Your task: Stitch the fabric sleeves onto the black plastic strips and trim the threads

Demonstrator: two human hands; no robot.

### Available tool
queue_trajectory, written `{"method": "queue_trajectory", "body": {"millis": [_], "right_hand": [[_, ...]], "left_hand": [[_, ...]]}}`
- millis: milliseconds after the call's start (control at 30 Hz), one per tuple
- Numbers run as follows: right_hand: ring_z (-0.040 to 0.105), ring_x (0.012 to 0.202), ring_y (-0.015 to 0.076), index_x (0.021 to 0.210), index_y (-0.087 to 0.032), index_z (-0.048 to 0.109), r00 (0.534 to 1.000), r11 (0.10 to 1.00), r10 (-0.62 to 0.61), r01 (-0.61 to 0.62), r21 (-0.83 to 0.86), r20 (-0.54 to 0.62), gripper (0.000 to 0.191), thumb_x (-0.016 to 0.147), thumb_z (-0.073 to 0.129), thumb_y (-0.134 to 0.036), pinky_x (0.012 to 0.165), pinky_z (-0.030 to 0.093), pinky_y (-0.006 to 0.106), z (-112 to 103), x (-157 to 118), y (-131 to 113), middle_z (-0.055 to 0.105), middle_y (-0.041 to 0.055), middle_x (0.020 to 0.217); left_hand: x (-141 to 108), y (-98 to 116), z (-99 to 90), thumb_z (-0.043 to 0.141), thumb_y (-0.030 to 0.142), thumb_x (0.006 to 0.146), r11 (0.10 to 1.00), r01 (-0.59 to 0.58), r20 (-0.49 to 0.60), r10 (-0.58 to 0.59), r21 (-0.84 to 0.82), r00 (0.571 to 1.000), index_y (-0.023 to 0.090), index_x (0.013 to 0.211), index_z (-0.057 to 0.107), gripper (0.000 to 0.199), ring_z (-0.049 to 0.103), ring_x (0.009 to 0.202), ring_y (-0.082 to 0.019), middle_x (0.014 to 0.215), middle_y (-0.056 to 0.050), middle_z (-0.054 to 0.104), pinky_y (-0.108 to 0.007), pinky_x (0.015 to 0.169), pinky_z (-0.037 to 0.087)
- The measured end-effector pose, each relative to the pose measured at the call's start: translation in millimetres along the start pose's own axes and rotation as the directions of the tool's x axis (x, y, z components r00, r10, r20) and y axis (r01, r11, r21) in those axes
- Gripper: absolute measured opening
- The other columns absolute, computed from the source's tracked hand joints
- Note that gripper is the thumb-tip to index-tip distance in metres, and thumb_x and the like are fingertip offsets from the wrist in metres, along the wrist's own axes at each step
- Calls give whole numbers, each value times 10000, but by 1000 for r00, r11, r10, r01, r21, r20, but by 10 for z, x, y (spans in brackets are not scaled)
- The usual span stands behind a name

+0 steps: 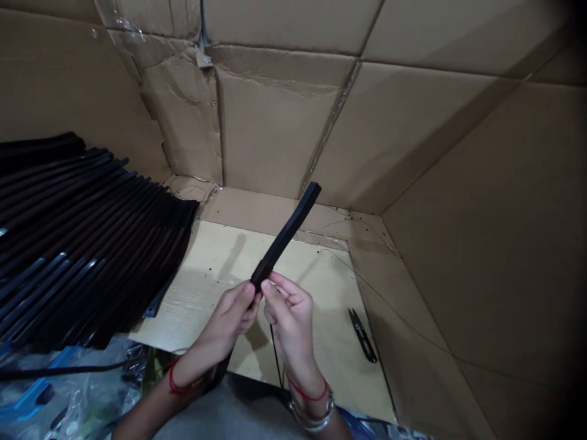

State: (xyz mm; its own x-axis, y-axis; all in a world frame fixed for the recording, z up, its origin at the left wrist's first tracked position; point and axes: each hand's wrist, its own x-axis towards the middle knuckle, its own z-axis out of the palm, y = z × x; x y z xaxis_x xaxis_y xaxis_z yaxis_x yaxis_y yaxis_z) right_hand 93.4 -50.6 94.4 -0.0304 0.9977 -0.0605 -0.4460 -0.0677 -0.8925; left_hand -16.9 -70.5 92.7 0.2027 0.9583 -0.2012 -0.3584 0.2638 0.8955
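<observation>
A long black strip point(293, 223) slants up and away from both hands, its far end raised above the board. My left hand point(236, 308) pinches it from the left, thumb on top. Close beside it, my right hand point(288, 305) has thumb and fingers closed on the same strip from the right. The strip's lower part runs down behind my left wrist toward my lap. A thin black cord point(276, 354) hangs below my right hand. Black thread snips point(362, 336) lie on the board to the right, apart from both hands.
Many similar black strips point(92, 256) lie fanned in a pile on the left. Under the hands is a pale board point(316, 360). Cardboard walls point(284, 116) enclose the back and sides. A loose thread point(389, 305) trails at right; plastic bags point(87, 391) sit lower left.
</observation>
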Motion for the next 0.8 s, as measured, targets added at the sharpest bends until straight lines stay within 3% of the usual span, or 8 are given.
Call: {"method": "queue_trajectory", "body": {"millis": [100, 167, 267, 367, 500, 667, 800], "right_hand": [[445, 413, 61, 940, -148, 684, 999, 999, -33, 33, 20, -9, 291, 722, 779, -316, 378, 274, 164, -7, 23, 63, 617, -14, 556], [449, 390, 61, 955, -147, 677, 998, 1000, -3, 3, 11, 55, 305, 744, 760, -352, 376, 272, 163, -32, 58, 71, 671, 19, 580], [434, 358, 66, 898, -125, 679, 970, 997, 39, -22, -70, 241, 296, 793, 709, -401, 369, 264, 173, -72, 105, 25, 680, 47, 557], [539, 419, 109, 744, -134, 648, 953, 973, -46, 112, -204, 301, 264, 854, 652, -374, 423, 363, 195, -73, 104, -56, 657, 38, 522], [547, 425, 113, 638, -157, 551, 957, 888, -140, 235, -396, 255, 328, 912, 571, -335, 420, 361, 196, -34, 49, -163, 606, 5, 491], [395, 427, 66, 589, -147, 523, 913, 788, -261, 389, -478, 313, 354, 914, 551, -284, 407, 264, 184, -21, 28, -251, 479, -33, 488], [422, 402, 65, 597, -157, 507, 908, 786, -327, 416, -457, 263, 340, 916, 547, -267, 393, 275, 174, 8, -12, -233, 446, -50, 459]], "left_hand": [[39, -22, -48, 477, 614, 862, 989, 62, 111, -47, -137, 993, 167, 757, 459, 460, 139, 412, -22, 515, 106, 251, -138, 378, 128], [85, -39, -111, 449, 619, 870, 961, 143, 234, -87, -236, 968, 175, 735, 448, 464, 111, 373, -20, 481, 115, 233, -132, 340, 121], [182, -81, -227, 406, 637, 873, 902, 293, 470, -118, -318, 875, 180, 694, 457, 493, 128, 305, -28, 422, 111, 248, -142, 287, 138], [286, -117, -318, 327, 658, 884, 873, 385, 606, -138, -299, 784, 170, 672, 507, 562, 228, 256, -58, 372, 83, 303, -173, 276, 188], [338, -80, -335, 347, 645, 882, 896, 385, 556, -208, -222, 805, 116, 640, 562, 620, 376, 357, -70, 426, 34, 379, -181, 381, 283], [269, 18, -237, 411, 694, 824, 862, 427, 538, -231, -272, 810, 190, 516, 371, 593, 144, 335, -30, 389, 99, 193, -179, 340, 114], [212, 37, -154, 373, 720, 826, 889, 395, 500, -239, -232, 832, 188, 517, 379, 616, 152, 328, -29, 380, 96, 207, -178, 332, 120]]}}
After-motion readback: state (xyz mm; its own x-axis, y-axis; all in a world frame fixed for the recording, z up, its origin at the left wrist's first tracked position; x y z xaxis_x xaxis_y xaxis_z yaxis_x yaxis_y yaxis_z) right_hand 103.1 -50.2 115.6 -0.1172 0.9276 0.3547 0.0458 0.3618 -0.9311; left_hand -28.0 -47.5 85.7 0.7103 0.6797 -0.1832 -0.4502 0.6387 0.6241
